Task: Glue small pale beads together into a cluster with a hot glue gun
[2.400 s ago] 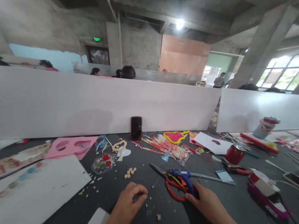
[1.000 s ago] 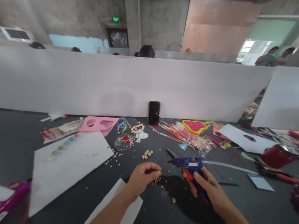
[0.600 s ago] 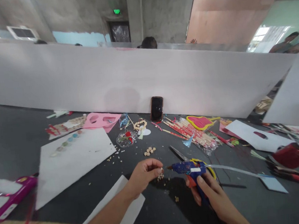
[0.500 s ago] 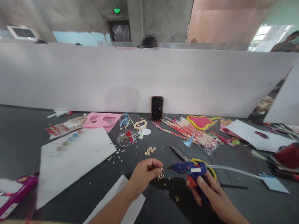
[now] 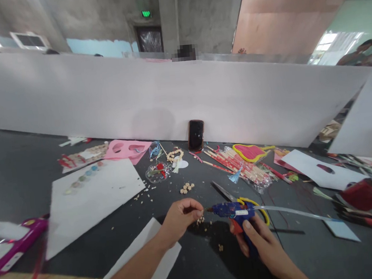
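Currently: left hand (image 5: 181,218), fingers (image 5: 195,207) pinched together (any bead between them too small to tell) | right hand (image 5: 259,237) wrapped round blue glue gun (image 5: 226,210), nozzle just beside left fingertips | loose beads (image 5: 199,221) below, on dark counter (image 5: 20,180)
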A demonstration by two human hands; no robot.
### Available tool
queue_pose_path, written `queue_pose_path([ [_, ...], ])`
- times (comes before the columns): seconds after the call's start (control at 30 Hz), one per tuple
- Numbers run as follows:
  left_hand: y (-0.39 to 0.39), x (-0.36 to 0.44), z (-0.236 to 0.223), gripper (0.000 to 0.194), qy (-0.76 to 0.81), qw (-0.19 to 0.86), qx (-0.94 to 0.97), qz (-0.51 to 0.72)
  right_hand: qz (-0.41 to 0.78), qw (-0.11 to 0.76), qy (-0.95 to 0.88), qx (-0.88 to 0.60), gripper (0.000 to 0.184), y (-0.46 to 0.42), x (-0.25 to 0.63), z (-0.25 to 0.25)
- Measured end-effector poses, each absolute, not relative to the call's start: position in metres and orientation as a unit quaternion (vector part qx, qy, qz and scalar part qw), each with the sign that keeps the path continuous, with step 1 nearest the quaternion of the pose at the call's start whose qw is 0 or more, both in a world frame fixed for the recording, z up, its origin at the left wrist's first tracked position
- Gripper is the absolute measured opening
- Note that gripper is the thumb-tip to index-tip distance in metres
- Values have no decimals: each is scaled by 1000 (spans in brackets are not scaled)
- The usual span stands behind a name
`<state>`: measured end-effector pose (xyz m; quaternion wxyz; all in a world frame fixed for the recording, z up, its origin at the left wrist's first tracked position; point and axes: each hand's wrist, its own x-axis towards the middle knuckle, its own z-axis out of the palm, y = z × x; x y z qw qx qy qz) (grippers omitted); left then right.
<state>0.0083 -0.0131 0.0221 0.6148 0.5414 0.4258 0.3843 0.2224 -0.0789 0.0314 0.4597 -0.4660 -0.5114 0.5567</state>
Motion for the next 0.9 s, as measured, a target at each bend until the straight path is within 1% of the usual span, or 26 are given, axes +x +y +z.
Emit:
queue_pose_path([
  [0.3,-14,9,24,20,442,606,537,386,556,453,-515,-470,21,-81,222,33],
  [0.57,-13,9,23,18,438,612,530,391,548,448,-524,-475,26,-81,219,36],
  [0.9,-13,8,22,14,431,619,527,392,551,445,-526,-471,22,-81,221,30],
])
